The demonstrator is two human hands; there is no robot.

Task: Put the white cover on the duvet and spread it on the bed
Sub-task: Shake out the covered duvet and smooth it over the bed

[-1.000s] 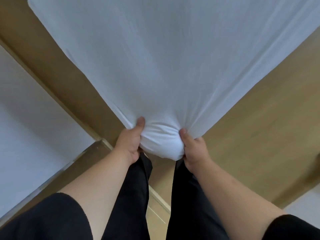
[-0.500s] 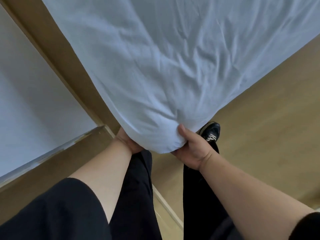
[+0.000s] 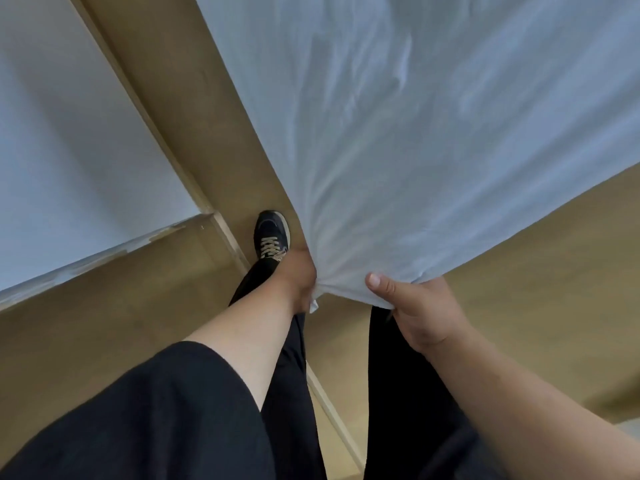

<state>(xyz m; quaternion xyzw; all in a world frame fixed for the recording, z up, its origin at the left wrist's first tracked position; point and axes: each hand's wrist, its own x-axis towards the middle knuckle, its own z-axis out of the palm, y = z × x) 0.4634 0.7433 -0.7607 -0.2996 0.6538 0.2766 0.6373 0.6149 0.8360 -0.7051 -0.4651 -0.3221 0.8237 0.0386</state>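
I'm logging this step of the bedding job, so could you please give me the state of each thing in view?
Duvet: in its white cover, lifted, corner bunched, spreading away from the person, creased.
Left hand: grips the gathered corner.
Right hand: grips the near edge beside it, thumb on top.
Shoe: on the wooden floor, laces tied.
Bed: not identifiable in this view.

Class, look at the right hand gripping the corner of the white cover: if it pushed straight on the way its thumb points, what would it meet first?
The right hand would run into the white cover itself, whose bunched corner it already grips. The left hand lies close beyond, though depth is unclear.
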